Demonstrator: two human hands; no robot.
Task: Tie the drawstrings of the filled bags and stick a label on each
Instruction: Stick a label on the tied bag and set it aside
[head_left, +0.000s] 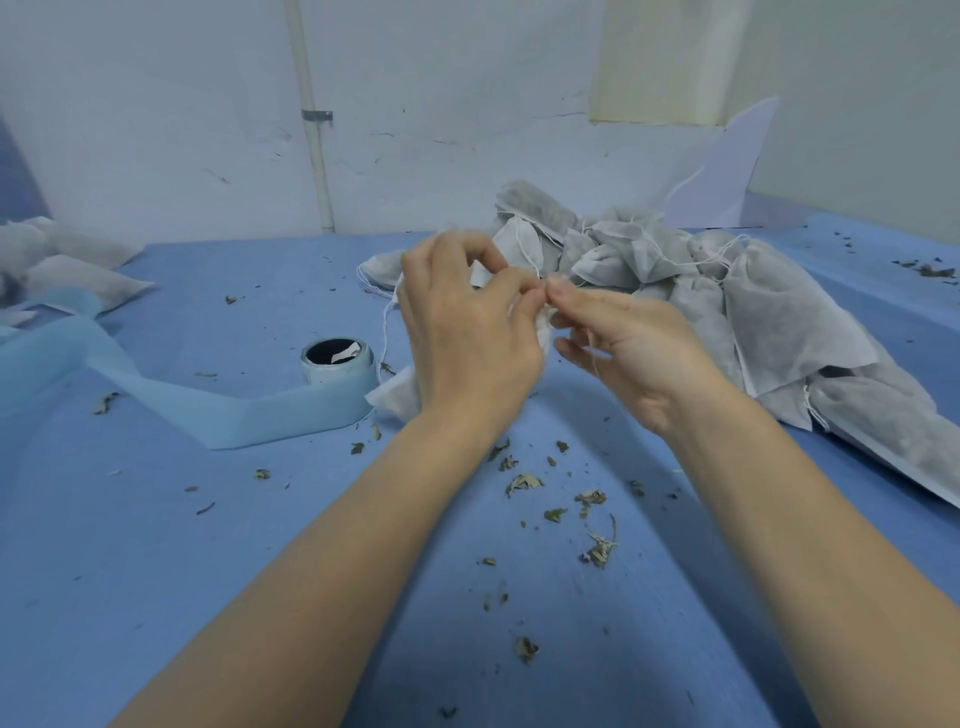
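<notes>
White drawstring is pinched in both grips, left hand and right hand fingertips meeting over a small bag mid-worktop. Label roll sits just left, its blue strip trailing away. Pile of filled bags far right; leaf crumbs near.

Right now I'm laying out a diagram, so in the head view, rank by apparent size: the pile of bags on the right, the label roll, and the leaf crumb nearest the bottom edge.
1. Pile of bags
2. Label roll
3. Leaf crumb

The gaps are plain.
</notes>
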